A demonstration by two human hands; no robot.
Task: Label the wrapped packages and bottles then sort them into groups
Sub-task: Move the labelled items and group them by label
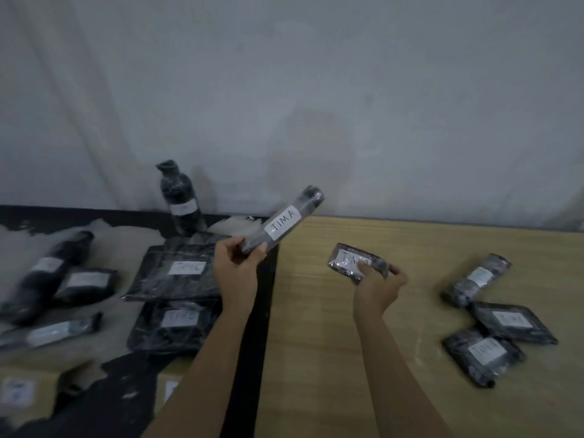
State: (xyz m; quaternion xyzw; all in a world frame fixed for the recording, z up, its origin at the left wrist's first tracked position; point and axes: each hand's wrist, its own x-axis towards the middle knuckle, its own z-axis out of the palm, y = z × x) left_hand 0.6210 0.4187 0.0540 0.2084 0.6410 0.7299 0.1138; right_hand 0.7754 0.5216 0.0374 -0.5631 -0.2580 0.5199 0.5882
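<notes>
Gripping the lower end of a long black plastic-wrapped cylinder point(282, 227) labelled TIMA, the left hand point(235, 263) held it tilted at centre frame. The right hand point(377, 286) pinched a small black wrapped packet point(354, 263) with a white label just right of centre, over the light wooden table point(331, 358). Three labelled black wrapped packages point(512, 322) lay grouped at the right of the frame. Two flat labelled black packages point(177, 270) lay at centre left, with an upright wrapped black bottle point(180, 200) behind them.
</notes>
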